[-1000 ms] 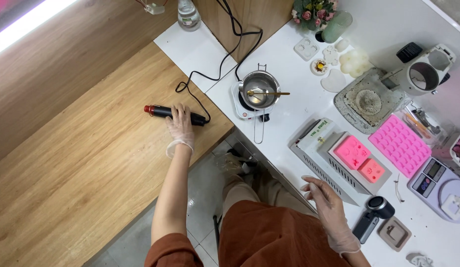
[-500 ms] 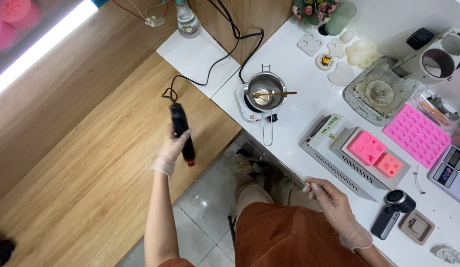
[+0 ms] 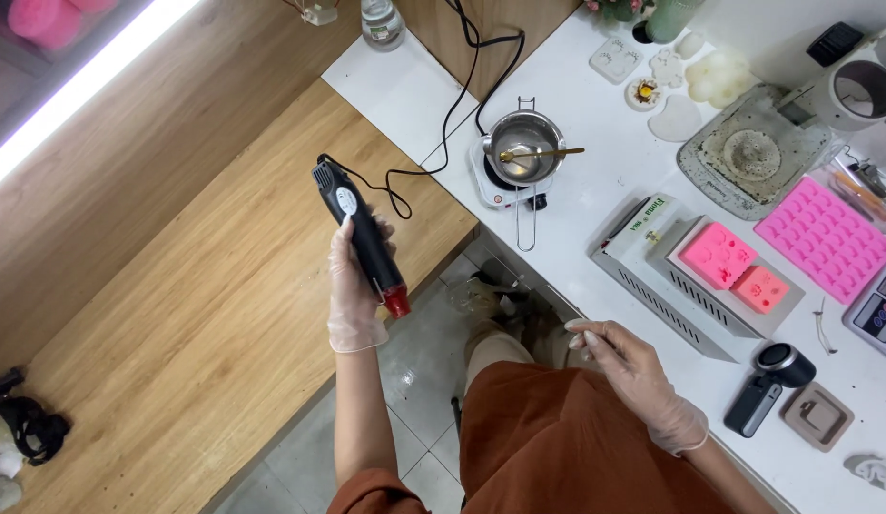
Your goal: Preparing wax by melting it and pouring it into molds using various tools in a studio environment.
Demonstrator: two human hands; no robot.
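Over the wooden bench [image 3: 177, 286] the gloved left hand [image 3: 355, 286] wraps the black heat tool [image 3: 360, 238], red nozzle toward the person's body, while the loosely spread right hand [image 3: 633, 381], empty, rests nearer the pink moulds [image 3: 733, 266].

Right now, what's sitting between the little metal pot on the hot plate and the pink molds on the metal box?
In the head view, only bare white counter lies between the metal pot and the pink molds; the pot's wire handle hangs just beside that stretch.
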